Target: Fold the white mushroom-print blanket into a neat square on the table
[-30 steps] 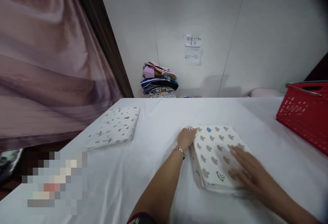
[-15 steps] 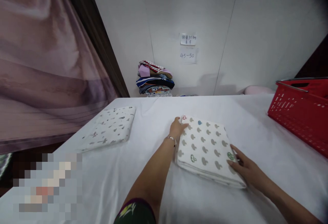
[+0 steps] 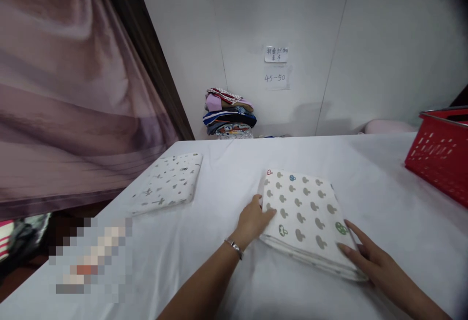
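- Head view: we see a red basket (image 3: 446, 164) at the desk's (image 3: 226, 183) right, cut off by the frame; its contents are hidden from us.
- Our left grip (image 3: 252, 222) holds the left edge of the folded mushroom-print cloth (image 3: 300, 208), thumb on top.
- Our right grip (image 3: 369, 259) holds its right edge likewise.
- That cloth lies on the desk, between the basket and another folded cloth (image 3: 173, 183).
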`<state>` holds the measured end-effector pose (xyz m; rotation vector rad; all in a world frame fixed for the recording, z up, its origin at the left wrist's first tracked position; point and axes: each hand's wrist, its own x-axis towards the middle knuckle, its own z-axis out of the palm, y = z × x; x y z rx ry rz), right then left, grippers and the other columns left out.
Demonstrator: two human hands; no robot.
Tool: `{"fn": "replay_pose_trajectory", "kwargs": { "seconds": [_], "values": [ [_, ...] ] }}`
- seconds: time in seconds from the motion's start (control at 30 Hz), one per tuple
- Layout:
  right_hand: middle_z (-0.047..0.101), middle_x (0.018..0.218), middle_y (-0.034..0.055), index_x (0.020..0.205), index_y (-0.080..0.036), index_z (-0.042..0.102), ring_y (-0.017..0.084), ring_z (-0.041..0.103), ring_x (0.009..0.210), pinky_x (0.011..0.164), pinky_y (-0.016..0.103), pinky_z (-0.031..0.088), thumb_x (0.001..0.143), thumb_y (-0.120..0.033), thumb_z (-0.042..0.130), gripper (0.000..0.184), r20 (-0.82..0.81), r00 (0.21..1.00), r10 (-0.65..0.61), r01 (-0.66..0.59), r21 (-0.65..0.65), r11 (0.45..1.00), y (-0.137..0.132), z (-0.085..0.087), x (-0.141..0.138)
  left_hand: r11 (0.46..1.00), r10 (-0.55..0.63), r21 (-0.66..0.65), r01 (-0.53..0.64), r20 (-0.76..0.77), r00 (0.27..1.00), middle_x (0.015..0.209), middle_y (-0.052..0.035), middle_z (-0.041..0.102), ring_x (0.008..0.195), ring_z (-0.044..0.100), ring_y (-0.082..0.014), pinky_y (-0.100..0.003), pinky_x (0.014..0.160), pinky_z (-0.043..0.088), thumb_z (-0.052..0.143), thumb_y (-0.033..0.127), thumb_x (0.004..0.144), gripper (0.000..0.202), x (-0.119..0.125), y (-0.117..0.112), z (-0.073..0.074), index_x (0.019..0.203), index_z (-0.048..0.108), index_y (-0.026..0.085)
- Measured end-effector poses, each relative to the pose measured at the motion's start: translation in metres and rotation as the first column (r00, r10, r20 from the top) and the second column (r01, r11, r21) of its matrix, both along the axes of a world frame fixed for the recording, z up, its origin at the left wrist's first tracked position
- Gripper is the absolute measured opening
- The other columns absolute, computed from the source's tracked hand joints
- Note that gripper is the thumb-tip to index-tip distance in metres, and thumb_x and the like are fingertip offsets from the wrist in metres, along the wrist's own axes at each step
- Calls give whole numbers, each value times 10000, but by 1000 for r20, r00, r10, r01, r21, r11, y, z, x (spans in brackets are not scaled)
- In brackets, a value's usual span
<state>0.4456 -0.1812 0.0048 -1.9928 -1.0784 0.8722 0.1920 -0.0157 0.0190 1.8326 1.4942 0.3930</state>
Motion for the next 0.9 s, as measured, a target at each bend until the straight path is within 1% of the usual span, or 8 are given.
{"fn": "replay_pose_trajectory", "kwargs": {
  "seconds": [0.13, 0.27, 0.4, 0.53, 0.63, 0.73, 0.8, 0.9],
  "values": [
    [396, 525, -61, 1411, -244, 292, 148, 408, 448, 431, 273, 335, 726, -676, 474, 830, -7, 1000, 13, -13, 2, 1000, 1, 2, -12, 999, -34, 9, 33, 100, 994, 966, -37, 616, 844, 579, -193, -261, 717, 420, 541, 425, 775, 497, -7, 0, -3, 1219, 446, 223],
    [333, 490, -68, 1423, -216, 266, 166, 428, 460, 474, 285, 345, 763, -670, 423, 817, 75, 995, 67, -67, -11, 998, -1, -3, -17, 999, 2, -41, 3, 129, 992, 958, -38, 616, 841, 579, -192, -266, 718, 424, 570, 405, 748, 497, -11, 6, -9, 1196, 468, 214],
    [313, 491, -73, 1424, -249, 258, 163, 417, 456, 472, 280, 338, 777, -669, 408, 785, 62, 997, 54, -53, -23, 998, -4, -5, -19, 998, 26, -60, -17, 152, 988, 1004, -58, 619, 881, 581, -200, -271, 749, 426, 568, 402, 750, 500, -10, 0, -10, 1196, 474, 195],
    [338, 487, -74, 1428, -259, 251, 163, 437, 447, 469, 282, 366, 791, -652, 409, 765, 60, 996, 61, -60, -17, 998, -6, -7, -16, 999, 34, -43, -29, 132, 991, 1014, -61, 619, 893, 580, -206, -276, 767, 429, 562, 415, 756, 540, -11, -6, -8, 1235, 449, 194],
    [464, 504, -55, 1431, -241, 260, 188, 520, 491, 513, 303, 440, 800, -647, 394, 762, 148, 976, 160, -152, -64, 986, -6, -11, -1, 1000, 12, 9, -13, 40, 999, 1032, -67, 616, 899, 580, -218, -294, 779, 432, 564, 436, 753, 582, -13, -5, -3, 1267, 426, 199],
    [668, 856, 27, 1331, -260, 444, 234, 631, 784, 704, 344, 514, 789, -643, 423, 664, 334, 917, 218, -217, -42, 975, 1, -12, 18, 980, -35, 194, 52, -91, 995, 1173, -94, 558, 1037, 532, -244, -326, 871, 412, 554, 403, 765, 586, -7, -4, 10, 1292, 409, 188],
    [591, 1189, 47, 1250, -273, 523, 258, 567, 1049, 844, 366, 496, 795, -636, 428, 589, 466, 863, 193, -244, 51, 968, 13, -9, 26, 931, -95, 338, 136, -136, 986, 1283, -102, 486, 1161, 454, -243, -336, 962, 365, 501, 376, 808, 543, 3, -3, 20, 1303, 400, 176],
    [398, 1403, 26, 1289, -291, 471, 256, 419, 1237, 935, 390, 459, 835, -596, 403, 551, 605, 772, 195, -352, 152, 924, 40, 1, 22, 854, -202, 446, 270, -193, 960, 1407, -101, 368, 1299, 314, -227, -343, 1066, 263, 411, 412, 865, 528, 21, -1, 25, 1330, 374, 165]
  ]
}}
